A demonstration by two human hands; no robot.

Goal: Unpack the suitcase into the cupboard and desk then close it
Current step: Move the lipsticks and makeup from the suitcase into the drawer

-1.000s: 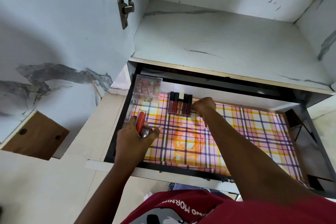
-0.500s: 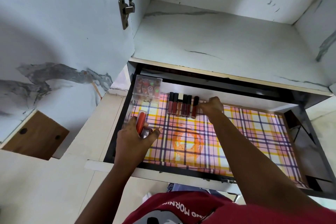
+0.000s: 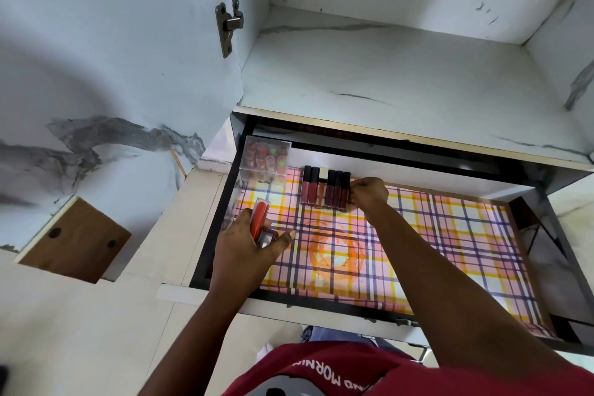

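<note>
Right hand (image 3: 369,191) fingers curl against lip-gloss row (image 3: 325,190); left hand (image 3: 244,247) grips red tubes (image 3: 259,223).

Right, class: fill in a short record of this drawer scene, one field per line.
Place: open drawer with plaid liner
Back left corner: clear box of small cosmetics
Back row: six lip gloss tubes side by side
Right hand: at the row's right end, fingers curled
Left hand: holds red tubes
</note>
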